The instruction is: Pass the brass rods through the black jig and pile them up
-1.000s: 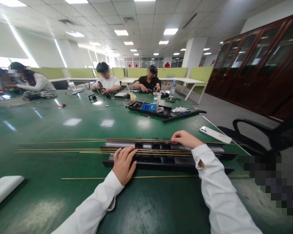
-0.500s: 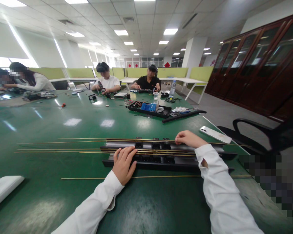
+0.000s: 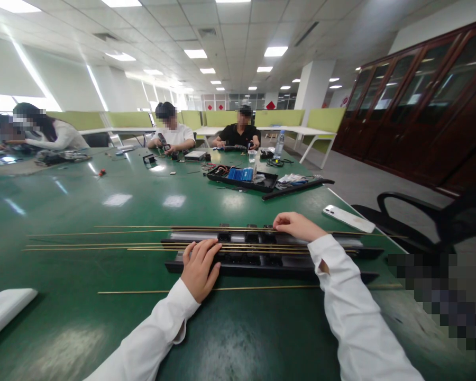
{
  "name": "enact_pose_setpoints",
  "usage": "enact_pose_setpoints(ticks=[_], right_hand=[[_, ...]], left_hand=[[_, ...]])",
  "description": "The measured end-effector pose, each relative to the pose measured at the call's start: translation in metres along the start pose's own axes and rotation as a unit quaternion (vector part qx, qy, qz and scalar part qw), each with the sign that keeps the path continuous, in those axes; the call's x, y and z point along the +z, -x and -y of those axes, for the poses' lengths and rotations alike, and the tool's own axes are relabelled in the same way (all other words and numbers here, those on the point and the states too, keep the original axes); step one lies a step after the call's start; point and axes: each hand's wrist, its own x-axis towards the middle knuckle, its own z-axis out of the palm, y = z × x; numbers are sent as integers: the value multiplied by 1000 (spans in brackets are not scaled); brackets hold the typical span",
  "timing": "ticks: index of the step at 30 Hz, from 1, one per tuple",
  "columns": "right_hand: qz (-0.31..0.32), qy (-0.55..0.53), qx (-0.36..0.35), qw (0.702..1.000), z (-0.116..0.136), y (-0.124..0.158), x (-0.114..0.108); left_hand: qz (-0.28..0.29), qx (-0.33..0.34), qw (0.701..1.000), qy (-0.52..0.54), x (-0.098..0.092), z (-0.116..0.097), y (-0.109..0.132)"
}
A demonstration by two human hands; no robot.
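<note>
Several long, thin brass-coloured rods (image 3: 83,245) lie across black channel-shaped rails (image 3: 238,269), running left to right. My left hand (image 3: 200,267) lies over the nearer bundle of rods, fingers stretched out and thumb apart, its fingertips resting at the rods. At the far rail, my right hand (image 3: 295,225) is closed in a pinch at a thin brass rod (image 3: 135,227); the fingertips partly hide the contact. Small dark blocks sit inside the rails, partly covered by the rods. Closer to me, a single rod (image 3: 262,287) lies on the green table (image 3: 238,333).
A white phone (image 3: 348,218) lies at the right table edge, and a white object (image 3: 8,308) at the left. Beyond are a black tray (image 3: 222,180), a curved black strip (image 3: 297,189) and a water bottle (image 3: 279,144). Several people work across the table. A black chair (image 3: 412,206) stands right.
My right hand has slid a little to the left along the far rail, still pinched. My left hand stays in place over the rods.
</note>
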Motion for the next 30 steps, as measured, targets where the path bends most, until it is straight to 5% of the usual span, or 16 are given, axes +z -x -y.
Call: enact_pose_setpoints(ticks=[30], right_hand=[[3,-52,59,997,-10,4,-8]], left_hand=[[4,-5,1000,9,0,2,2]])
